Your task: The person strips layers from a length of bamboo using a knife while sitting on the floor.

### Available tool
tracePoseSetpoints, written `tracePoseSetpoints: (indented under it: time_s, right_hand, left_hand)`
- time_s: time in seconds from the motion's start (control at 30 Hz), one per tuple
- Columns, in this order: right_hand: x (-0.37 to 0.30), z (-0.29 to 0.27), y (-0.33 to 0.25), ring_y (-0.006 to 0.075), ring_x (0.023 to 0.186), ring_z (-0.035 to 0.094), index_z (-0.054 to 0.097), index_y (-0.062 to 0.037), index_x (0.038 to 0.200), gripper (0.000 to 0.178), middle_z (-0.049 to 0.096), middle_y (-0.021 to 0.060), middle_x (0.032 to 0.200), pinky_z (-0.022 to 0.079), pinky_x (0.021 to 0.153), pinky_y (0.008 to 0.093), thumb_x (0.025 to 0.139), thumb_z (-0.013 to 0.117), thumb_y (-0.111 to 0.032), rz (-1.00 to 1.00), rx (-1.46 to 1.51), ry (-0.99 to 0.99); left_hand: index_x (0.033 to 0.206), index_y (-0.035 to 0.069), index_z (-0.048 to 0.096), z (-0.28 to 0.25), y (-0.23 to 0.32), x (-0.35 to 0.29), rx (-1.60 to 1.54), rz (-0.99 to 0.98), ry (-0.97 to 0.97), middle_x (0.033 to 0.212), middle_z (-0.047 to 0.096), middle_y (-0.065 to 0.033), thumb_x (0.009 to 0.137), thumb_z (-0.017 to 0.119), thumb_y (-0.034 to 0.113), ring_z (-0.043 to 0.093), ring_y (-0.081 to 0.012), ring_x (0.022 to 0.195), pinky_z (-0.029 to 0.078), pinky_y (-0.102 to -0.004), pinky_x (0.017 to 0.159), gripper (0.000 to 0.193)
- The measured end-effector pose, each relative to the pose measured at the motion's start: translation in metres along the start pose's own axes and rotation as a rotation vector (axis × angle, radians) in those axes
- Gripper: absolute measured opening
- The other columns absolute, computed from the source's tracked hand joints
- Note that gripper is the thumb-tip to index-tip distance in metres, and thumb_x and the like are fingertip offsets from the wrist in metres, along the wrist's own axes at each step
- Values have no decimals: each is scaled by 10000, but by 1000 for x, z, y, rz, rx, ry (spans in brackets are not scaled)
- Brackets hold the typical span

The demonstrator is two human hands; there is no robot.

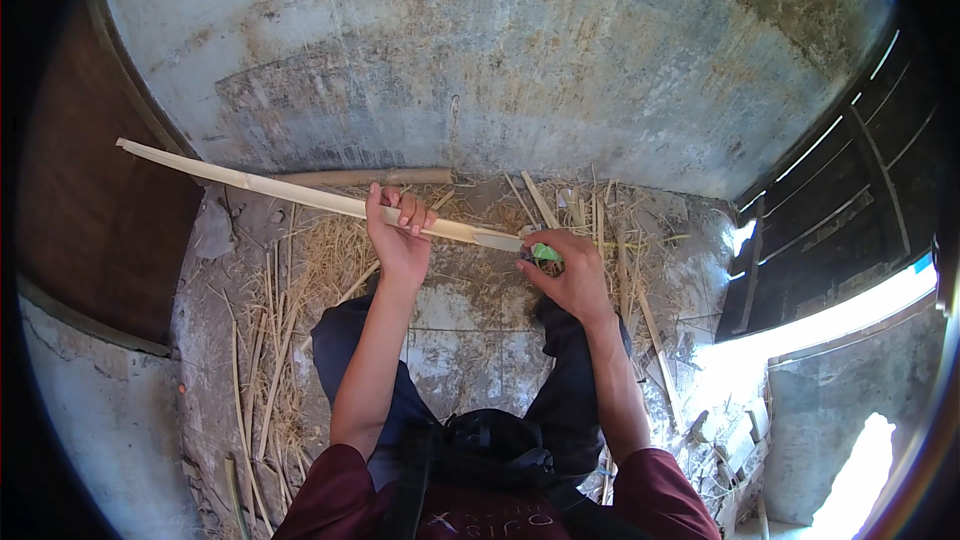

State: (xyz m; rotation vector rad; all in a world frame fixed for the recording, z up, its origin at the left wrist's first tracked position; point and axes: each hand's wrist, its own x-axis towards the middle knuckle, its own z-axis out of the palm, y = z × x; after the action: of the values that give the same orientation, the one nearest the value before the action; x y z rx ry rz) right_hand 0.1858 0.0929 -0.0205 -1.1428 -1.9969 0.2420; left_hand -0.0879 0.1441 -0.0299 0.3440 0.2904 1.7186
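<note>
A long, pale bamboo strip (300, 194) slants across in front of me, its far end reaching out to the upper left. My left hand (403, 245) is closed around it near its right end, fingers curled over the top. In my right hand (577, 275) is a knife (497, 241), its short grey blade pointing left and touching or overlapping the strip's right end. Something green and dark, apparently the knife's handle, shows between the right thumb and fingers; most of it is hidden by the hand.
Straw-like shavings (335, 260) and several thin bamboo strips (655, 350) litter the floor on both sides. A bamboo pole (390, 177) lies along the base of the stained wall (480, 70). A brown panel (105, 180) stands at the left, and dark slatted boards (840, 200) at the right.
</note>
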Motion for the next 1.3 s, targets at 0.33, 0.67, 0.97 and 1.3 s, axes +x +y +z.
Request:
tracePoseSetpoints:
  time_s: [0.33, 0.67, 0.97, 1.3]
  right_hand:
    - [1, 0, -10, 249, 810, 673, 748, -173, 1001, 272, 722, 9, 934, 423, 797, 413, 846, 914, -322, 10, -182, 111]
    - [-1, 0, -9, 219, 801, 642, 748, -202, 987, 288, 711, -13, 920, 358, 856, 409, 831, 929, -361, 36, -235, 124]
    - [0, -1, -12, 198, 800, 639, 758, -202, 955, 265, 718, -32, 927, 353, 868, 402, 826, 934, -352, 19, -241, 139]
    - [-2, 0, -8, 174, 852, 615, 769, -205, 963, 250, 711, -40, 946, 324, 887, 405, 826, 931, -336, 19, -235, 130]
  left_hand:
    - [853, 157, 475, 1, -3, -1, 14, 23, 11, 631, 353, 39, 1142, 560, 434, 382, -124, 547, 385, -323, 609, 410]
    - [844, 162, 457, 5, -1, -3, 46, 32, 9, 616, 343, 42, 1145, 551, 453, 359, -115, 528, 378, -313, 590, 429]
    - [819, 163, 443, 6, 0, -4, 44, 39, 12, 606, 323, 42, 1153, 535, 439, 347, -111, 513, 378, -313, 579, 443]
    - [793, 166, 431, 8, 2, -5, 39, 29, -6, 598, 315, 44, 1152, 534, 436, 327, -107, 504, 374, -310, 576, 461]
